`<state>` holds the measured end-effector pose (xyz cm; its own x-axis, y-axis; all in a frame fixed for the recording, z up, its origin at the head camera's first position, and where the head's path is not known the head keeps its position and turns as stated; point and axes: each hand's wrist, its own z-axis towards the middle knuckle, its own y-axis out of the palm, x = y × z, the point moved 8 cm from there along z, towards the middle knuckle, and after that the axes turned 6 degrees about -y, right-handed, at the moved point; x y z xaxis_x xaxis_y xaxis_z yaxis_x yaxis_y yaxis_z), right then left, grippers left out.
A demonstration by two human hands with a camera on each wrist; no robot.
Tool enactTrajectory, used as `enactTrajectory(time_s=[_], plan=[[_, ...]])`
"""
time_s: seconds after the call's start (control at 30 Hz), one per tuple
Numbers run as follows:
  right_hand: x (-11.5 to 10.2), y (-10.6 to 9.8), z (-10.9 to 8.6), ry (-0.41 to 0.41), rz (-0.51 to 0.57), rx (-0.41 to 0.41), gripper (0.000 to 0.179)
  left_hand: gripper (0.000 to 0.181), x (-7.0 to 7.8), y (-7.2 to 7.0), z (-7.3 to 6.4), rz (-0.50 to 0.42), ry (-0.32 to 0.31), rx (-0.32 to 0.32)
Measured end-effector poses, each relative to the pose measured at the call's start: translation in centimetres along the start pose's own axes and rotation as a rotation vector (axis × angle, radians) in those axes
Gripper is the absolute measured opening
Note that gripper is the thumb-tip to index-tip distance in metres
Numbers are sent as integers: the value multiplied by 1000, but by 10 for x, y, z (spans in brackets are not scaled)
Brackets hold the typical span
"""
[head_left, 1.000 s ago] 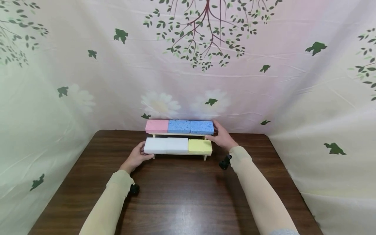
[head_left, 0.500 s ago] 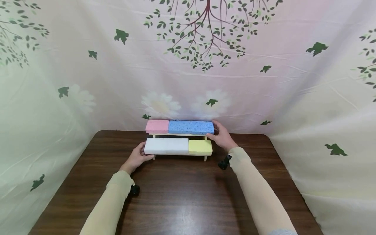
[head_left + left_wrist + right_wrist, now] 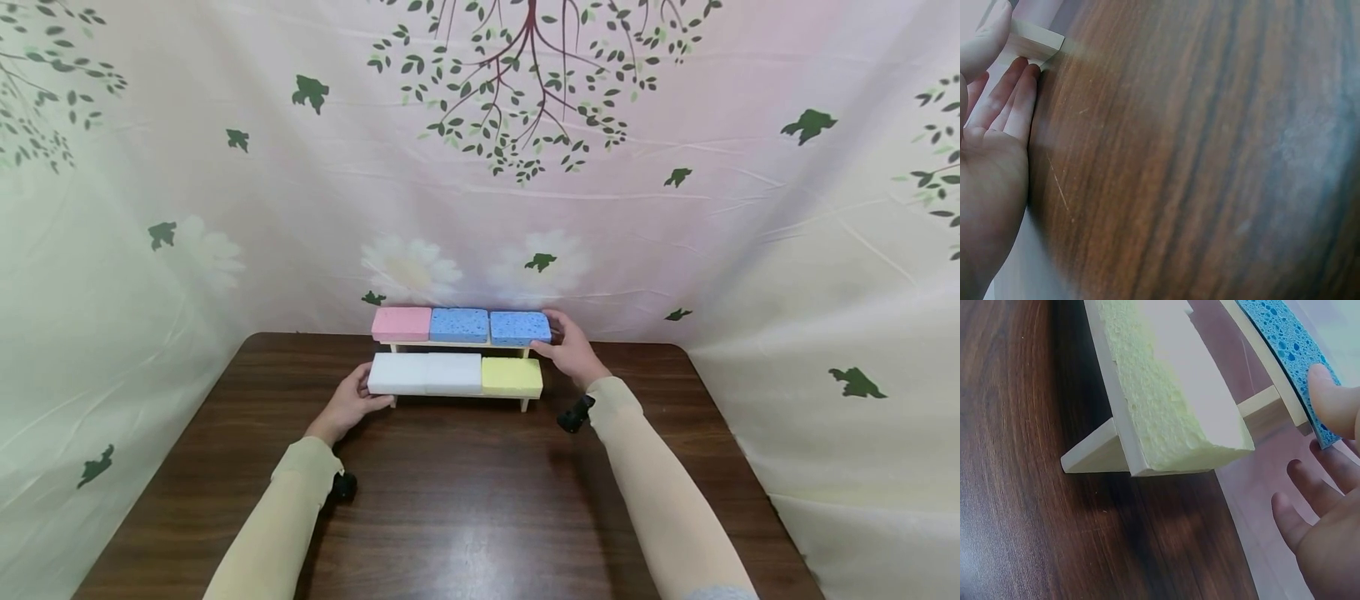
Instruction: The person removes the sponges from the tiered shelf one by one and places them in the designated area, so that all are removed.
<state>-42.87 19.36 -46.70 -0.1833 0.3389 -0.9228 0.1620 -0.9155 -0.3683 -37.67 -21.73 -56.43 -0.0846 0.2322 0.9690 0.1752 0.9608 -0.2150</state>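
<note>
At the back shelf's right end, my right hand [image 3: 573, 352] pinches the right blue sponge [image 3: 519, 328], thumb on its front edge. The right wrist view shows the thumb on that blue sponge [image 3: 1285, 347], the lower fingers apart from it. Left of it on the back shelf [image 3: 459, 342] lie another blue sponge [image 3: 459, 323] and a pink one [image 3: 402, 322]. My left hand [image 3: 347, 403] holds the left end of the front wooden shelf [image 3: 450, 395], beside a white block [image 3: 397, 372]. A second white block [image 3: 454, 372] and a yellow sponge [image 3: 512, 377] continue that row.
Both shelves stand on short wooden legs [image 3: 524, 405] near the back of the dark wooden table [image 3: 465, 492]. A printed cloth [image 3: 480, 208] hangs close behind them and along both sides. A small black device [image 3: 575, 414] sits at the right wrist.
The right blue sponge has shifted slightly to the right with my right hand, and a narrow gap shows between the two blue sponges. My left hand has stayed in place.
</note>
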Motion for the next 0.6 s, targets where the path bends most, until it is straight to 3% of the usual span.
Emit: enactTrajectory(time_s=[0.6], plan=[[5,-17,-5,-5,26,22,75,86,0,-1,0,32,-9,2]])
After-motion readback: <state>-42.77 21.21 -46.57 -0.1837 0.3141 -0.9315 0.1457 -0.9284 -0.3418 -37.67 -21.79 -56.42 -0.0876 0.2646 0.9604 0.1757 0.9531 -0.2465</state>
